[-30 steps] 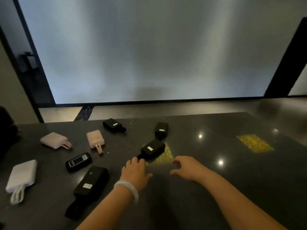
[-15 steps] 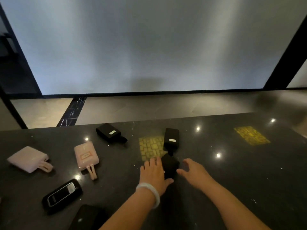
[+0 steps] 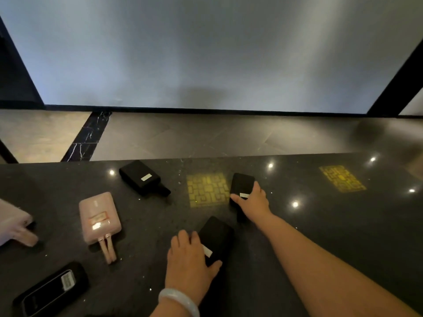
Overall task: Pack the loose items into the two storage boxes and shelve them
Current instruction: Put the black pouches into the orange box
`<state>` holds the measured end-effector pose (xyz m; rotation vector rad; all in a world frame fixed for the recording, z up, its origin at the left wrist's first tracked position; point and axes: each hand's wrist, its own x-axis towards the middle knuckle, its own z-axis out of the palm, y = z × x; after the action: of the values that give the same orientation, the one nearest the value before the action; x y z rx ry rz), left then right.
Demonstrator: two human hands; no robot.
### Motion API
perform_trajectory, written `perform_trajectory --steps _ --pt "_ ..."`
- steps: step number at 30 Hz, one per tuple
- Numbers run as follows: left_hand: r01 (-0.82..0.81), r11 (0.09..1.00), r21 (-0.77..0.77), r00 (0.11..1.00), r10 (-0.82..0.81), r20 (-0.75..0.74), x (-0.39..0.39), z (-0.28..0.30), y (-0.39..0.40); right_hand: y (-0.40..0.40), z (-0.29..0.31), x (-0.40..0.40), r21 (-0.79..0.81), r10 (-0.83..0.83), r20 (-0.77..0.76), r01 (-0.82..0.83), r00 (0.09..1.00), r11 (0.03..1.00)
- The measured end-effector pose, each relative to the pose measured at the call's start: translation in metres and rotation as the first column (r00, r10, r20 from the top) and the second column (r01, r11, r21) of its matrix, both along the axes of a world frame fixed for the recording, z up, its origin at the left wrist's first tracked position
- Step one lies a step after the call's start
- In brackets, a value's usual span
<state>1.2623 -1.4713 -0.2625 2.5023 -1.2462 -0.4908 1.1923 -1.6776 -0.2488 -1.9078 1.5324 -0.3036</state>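
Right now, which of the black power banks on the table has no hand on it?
The far-left black power bank, label up near the table's back edge. The left hand holds one; the right hand holds another.

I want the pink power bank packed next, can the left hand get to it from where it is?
Probably yes: the pink power bank lies in the open left of the left hand, nothing between them, but that hand now holds a black one.

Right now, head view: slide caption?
Each hand grips a black power bank on the dark table.
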Motion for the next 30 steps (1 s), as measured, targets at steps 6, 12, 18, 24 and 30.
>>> perform_trajectory --steps 6,12,18,24,30 --pt "-0.006 1.0 0.008 1.0 0.006 -0.026 0.003 -0.007 -0.001 -0.03 -0.026 0.029 -0.11 -0.094 -0.172 0.076 0.981 0.991" --pt "-0.012 1.0 -0.014 1.0 0.012 -0.014 0.0 -0.011 0.003 -0.021 -0.038 0.011 -0.141 -0.036 -0.223 0.004 0.974 0.99" --pt "-0.019 1.0 -0.012 0.999 0.02 0.026 -0.004 -0.009 0.005 0.032 -0.025 -0.047 -0.104 0.049 -0.211 -0.073 0.976 0.992" --pt "0.037 0.997 0.062 0.997 -0.041 0.067 -0.004 -0.006 -0.01 0.131 -0.021 -0.129 -0.065 0.031 -0.234 -0.048 0.972 0.997" --pt "0.02 0.994 0.105 0.98 -0.04 0.195 -0.019 0.0 -0.021 0.195 -0.019 -0.187 -0.007 -0.063 -0.188 0.063 0.98 0.998"
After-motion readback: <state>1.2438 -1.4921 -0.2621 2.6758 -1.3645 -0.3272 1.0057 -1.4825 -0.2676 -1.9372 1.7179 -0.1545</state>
